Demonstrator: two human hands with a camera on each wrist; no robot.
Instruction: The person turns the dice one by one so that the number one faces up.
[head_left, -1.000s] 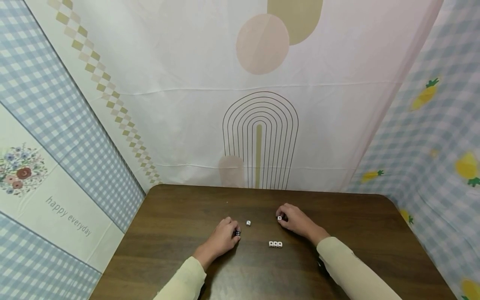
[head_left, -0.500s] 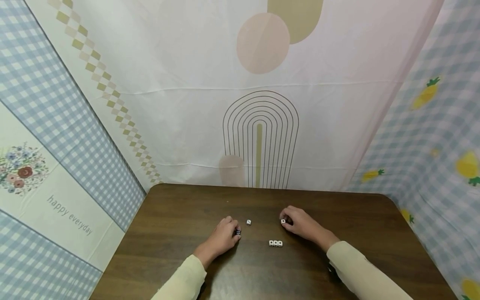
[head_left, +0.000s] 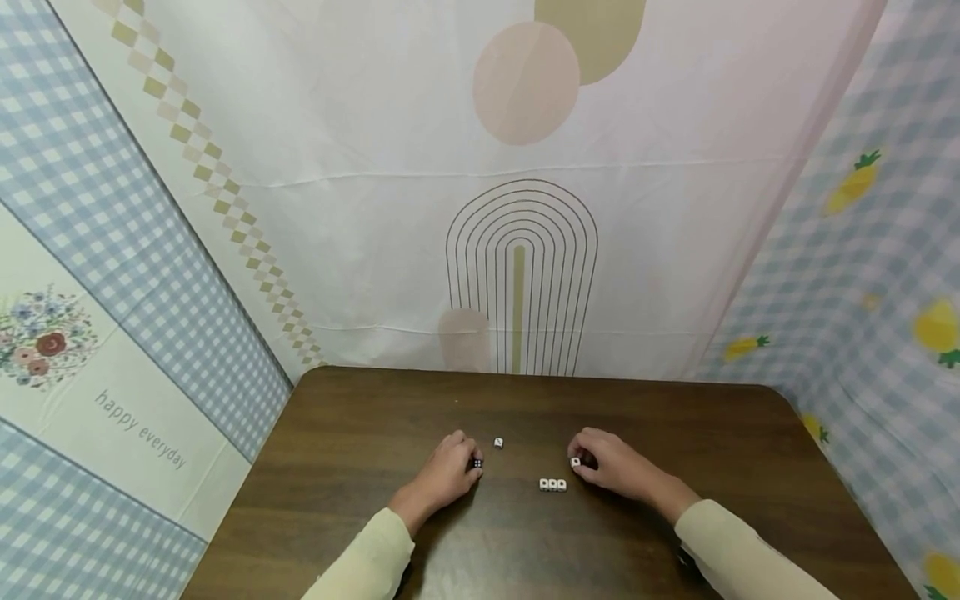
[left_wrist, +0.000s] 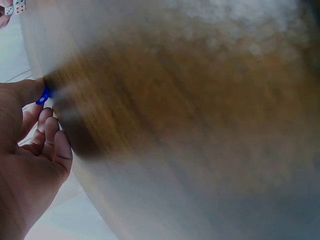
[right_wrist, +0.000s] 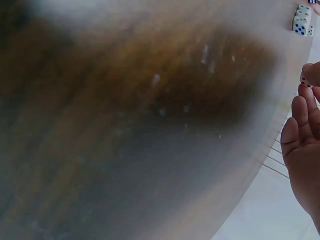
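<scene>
Your left hand [head_left: 448,471] pinches a small blue die with white pips [left_wrist: 43,96] between thumb and fingertips, parted only by its width, and your right hand [head_left: 617,467] likewise pinches a small white die with rounded corners [head_left: 575,462]. Just left of your right fingertips, a little nearer you, a row of three touching white dice [head_left: 552,484] lies on the brown wood-grained table [head_left: 375,400]. Slightly beyond your left fingertips, to their right, sits a single white die [head_left: 498,443].
</scene>
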